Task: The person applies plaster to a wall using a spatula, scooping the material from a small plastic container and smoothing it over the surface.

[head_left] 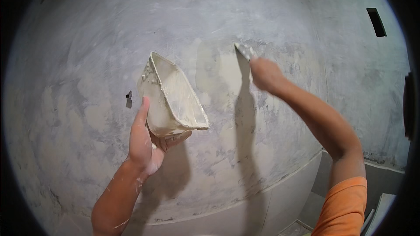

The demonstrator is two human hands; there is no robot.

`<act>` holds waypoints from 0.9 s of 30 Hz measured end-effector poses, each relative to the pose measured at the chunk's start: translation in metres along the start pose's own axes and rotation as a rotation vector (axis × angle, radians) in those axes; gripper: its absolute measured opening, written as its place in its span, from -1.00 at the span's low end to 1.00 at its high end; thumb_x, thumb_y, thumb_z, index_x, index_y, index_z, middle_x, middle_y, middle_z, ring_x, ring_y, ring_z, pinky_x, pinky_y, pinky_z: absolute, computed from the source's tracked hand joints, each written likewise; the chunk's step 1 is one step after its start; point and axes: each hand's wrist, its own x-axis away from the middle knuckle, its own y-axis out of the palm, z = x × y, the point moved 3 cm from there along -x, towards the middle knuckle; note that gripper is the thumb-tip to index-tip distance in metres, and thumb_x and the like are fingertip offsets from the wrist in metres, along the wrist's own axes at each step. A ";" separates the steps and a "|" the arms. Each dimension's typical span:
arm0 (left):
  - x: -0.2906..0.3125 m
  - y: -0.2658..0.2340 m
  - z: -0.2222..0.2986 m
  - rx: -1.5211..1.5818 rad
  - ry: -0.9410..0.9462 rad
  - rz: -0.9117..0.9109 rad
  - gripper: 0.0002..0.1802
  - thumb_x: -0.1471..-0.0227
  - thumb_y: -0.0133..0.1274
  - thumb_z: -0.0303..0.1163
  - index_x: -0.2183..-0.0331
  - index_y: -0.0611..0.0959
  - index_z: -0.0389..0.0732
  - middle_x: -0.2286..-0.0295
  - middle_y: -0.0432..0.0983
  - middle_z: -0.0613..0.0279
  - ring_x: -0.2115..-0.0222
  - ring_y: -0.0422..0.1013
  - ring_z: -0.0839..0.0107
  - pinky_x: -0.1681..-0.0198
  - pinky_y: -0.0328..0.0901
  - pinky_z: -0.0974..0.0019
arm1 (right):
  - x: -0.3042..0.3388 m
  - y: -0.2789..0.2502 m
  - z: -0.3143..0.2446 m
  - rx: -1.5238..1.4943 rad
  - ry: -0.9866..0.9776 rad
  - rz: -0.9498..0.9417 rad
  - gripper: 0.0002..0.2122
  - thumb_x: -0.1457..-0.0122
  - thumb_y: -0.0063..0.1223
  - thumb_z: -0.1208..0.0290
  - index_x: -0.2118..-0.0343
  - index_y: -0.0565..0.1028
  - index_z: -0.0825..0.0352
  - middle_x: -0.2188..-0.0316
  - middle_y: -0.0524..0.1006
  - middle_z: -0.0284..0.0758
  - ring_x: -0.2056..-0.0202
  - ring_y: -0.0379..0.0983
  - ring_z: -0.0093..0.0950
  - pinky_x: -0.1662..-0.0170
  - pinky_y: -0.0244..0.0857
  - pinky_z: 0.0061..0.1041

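Note:
My left hand [151,144] is wrapped round the underside of a tilted plastic tub [159,100], its thumb along the left side. Whitish plaster coats the tub's inner wall and crusts its rim; its mouth faces right. Up to the right, my right hand [265,75] grips a putty knife [245,51] whose handle is hidden in the fist. Some pale plaster sits on the blade, which is at the grey wall [210,26]; whether its edge touches I cannot tell. Below and left of the blade lies a patch of paler, damp-looking plaster.
A small pipe stub [128,95] sticks out of the wall left of the tub. On the adjoining right wall is a dark rectangular opening [376,22]. Grey tiles [288,192] line the lower wall, and pale boards [380,214] lean at the lower right.

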 end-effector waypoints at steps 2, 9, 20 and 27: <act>0.002 0.000 0.008 -0.012 -0.002 0.002 -0.19 -0.32 -0.36 0.18 -0.28 0.14 -0.30 -0.15 0.30 -0.05 -0.12 0.39 0.14 -0.12 0.41 0.07 | 0.018 -0.018 -0.016 0.052 -0.174 -0.013 -0.83 -0.06 -0.11 0.68 0.33 0.53 0.52 0.37 0.57 0.03 0.35 0.57 -0.11 0.25 0.48 -0.19; -0.006 0.001 -0.004 0.013 -0.009 0.011 -0.20 -0.32 -0.35 0.17 -0.28 0.15 -0.30 -0.16 0.30 -0.05 -0.10 0.41 0.15 -0.09 0.44 0.12 | -0.001 -0.087 0.023 -0.013 -0.169 0.074 -0.84 0.12 -0.12 0.73 0.52 0.52 0.45 0.61 0.52 -0.03 0.50 0.50 -0.15 0.41 0.34 -0.16; -0.001 0.001 0.003 0.048 -0.071 0.103 -0.19 -0.31 -0.31 0.17 -0.28 0.16 -0.30 -0.15 0.31 -0.03 -0.11 0.39 0.15 -0.12 0.42 0.06 | 0.132 0.028 -0.049 -0.064 -0.235 -0.171 -0.47 -0.13 -0.07 0.66 -0.18 0.18 0.76 0.38 0.54 0.10 0.38 0.59 -0.07 0.33 0.52 -0.27; -0.010 0.000 -0.010 0.058 -0.086 0.120 -0.19 -0.31 -0.31 0.17 -0.28 0.17 -0.31 -0.15 0.31 -0.03 -0.10 0.40 0.13 -0.08 0.46 0.06 | 0.119 -0.030 0.014 -0.009 -0.012 -0.331 -0.82 -0.09 -0.08 0.59 0.29 0.53 0.48 0.42 0.59 0.05 0.33 0.58 -0.01 0.25 0.46 -0.08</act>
